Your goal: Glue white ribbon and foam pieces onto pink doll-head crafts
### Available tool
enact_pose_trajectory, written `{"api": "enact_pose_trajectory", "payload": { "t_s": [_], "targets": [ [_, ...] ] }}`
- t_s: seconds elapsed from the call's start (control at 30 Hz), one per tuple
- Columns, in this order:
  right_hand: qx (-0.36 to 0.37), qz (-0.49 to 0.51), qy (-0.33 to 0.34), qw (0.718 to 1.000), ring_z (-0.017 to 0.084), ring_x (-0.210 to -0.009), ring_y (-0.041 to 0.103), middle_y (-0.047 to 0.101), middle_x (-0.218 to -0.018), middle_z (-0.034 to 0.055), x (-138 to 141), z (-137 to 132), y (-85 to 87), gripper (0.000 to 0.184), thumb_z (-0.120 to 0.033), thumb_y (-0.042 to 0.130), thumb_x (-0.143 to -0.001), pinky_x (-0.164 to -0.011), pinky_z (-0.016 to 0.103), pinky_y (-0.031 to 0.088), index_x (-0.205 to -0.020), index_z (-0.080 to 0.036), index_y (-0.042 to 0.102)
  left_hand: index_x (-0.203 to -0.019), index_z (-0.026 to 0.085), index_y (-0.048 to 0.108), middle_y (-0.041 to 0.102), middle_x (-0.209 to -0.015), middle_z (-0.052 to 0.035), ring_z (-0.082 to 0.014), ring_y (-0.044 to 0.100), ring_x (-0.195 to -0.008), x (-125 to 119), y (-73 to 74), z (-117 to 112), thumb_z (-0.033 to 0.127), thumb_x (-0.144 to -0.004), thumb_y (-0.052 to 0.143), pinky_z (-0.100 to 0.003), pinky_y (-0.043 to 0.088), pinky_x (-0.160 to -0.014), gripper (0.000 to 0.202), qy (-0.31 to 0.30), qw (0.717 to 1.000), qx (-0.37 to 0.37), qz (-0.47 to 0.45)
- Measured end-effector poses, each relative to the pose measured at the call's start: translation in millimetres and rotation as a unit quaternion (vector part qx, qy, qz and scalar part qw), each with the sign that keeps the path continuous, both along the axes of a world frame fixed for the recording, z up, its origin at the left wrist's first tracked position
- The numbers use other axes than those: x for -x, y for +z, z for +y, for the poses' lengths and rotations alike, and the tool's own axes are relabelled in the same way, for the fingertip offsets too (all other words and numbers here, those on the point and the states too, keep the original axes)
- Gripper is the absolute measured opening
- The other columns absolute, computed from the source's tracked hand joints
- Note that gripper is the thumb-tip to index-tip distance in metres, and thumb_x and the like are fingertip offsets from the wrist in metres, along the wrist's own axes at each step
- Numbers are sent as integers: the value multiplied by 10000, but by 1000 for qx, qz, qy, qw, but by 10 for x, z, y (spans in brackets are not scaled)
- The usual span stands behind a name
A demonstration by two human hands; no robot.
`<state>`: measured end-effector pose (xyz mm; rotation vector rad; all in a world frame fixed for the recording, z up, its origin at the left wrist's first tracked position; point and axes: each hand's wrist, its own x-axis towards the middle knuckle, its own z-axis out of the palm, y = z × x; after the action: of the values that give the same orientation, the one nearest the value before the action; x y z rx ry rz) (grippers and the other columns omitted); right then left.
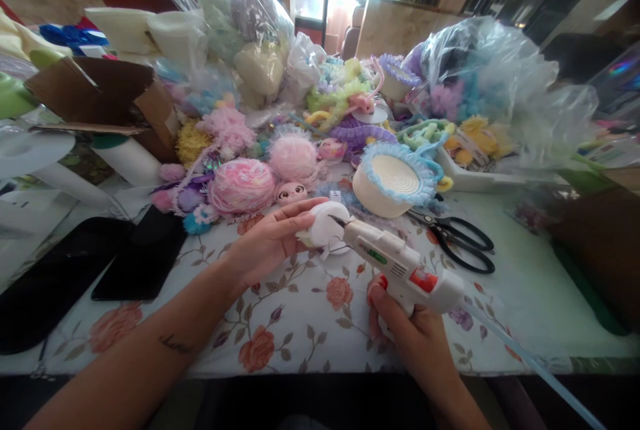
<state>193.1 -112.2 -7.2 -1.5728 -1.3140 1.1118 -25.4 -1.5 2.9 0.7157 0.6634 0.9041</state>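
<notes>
My left hand (273, 237) is closed around a small white round piece (324, 226), holding it above the flowered tablecloth (300, 310). My right hand (407, 323) grips the handle of a white glue gun (400, 263) with an orange trigger and a green label. The gun's metal tip touches the white piece at its right side. A glue stick (525, 357) trails from the back of the gun toward the lower right.
Black scissors (463, 240) lie right of the gun. A cream round box with blue frill (393, 183), pink yarn balls (243, 183) and doll heads (291, 193) crowd the back. Plastic bags (500, 83) of fluffy trim stand behind. Two black phones (140, 257) lie at left.
</notes>
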Motion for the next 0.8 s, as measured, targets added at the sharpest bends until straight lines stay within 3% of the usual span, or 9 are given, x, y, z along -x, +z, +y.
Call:
{"api": "enact_pose_trajectory", "payload": {
  "t_s": [0.1,0.23,0.43,0.8],
  "targets": [
    [32,1,22,999,134,-517,498,531,-512,10,-41,-27,-3,473,-520,545,-922,-550,265,427,-588,-185,553,-1160,228,740,717,-1214,-59,-183,701,-926,2,9,1,211,-858,712,-239,595,-733,303,5,1000,5,-1],
    [66,3,-2,998,147,-520,507,560,-527,18,-78,-20,12,435,-522,560,-901,-540,277,414,-620,-190,573,-1165,218,735,710,-1228,-67,-188,703,-938,-1,24,-6,203,-867,701,-226,589,-723,300,-3,1000,-8,-4],
    [67,-26,20,997,151,-544,521,553,-524,19,-34,-39,36,487,-542,533,-907,-609,293,437,-568,-193,545,-1162,217,735,718,-1208,-70,-187,705,-919,-9,33,4,199,-862,700,-245,596,-732,303,6,1000,9,1],
    [68,-23,24,997,143,-525,508,546,-519,17,-26,-52,45,497,-540,533,-914,-578,285,430,-560,-190,538,-1163,216,736,714,-1218,-65,-180,699,-935,-5,41,-1,209,-861,706,-227,581,-732,304,9,1000,6,3]
  ]
}}
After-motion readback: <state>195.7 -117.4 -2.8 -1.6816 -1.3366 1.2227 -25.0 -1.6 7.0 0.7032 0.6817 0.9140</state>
